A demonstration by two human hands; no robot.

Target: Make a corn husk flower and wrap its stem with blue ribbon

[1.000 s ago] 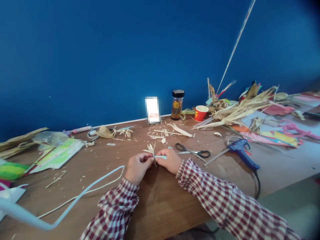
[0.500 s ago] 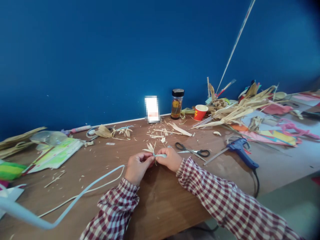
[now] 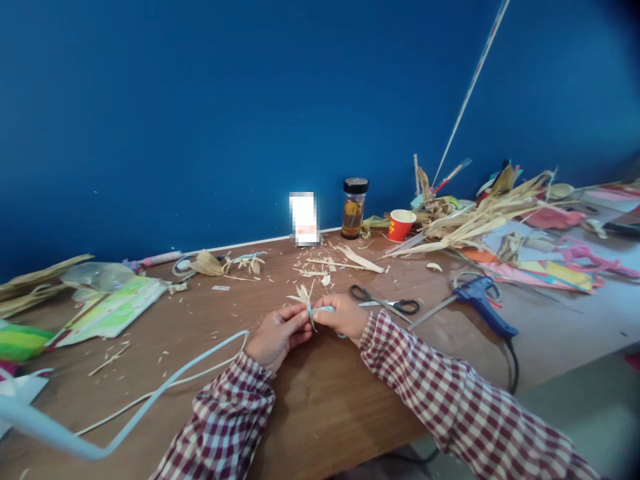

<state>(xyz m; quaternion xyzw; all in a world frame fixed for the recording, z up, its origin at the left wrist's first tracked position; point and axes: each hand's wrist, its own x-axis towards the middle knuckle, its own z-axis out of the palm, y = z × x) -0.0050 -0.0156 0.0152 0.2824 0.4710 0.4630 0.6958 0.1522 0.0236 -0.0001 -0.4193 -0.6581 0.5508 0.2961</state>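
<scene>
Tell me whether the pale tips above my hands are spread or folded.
Spread: the pale tips fan out, pointing in different directions.

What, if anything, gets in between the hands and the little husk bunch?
Nothing visible does: the left hand pinches the husk bunch, and the right hand holds the blue strip that meets it. The scissors lie off to the side.

The pale strips [image 3: 303,294] look dry, papery; the tabletop [image 3: 345,407], smooth wood; the glue gun [image 3: 484,310], plastic
</scene>
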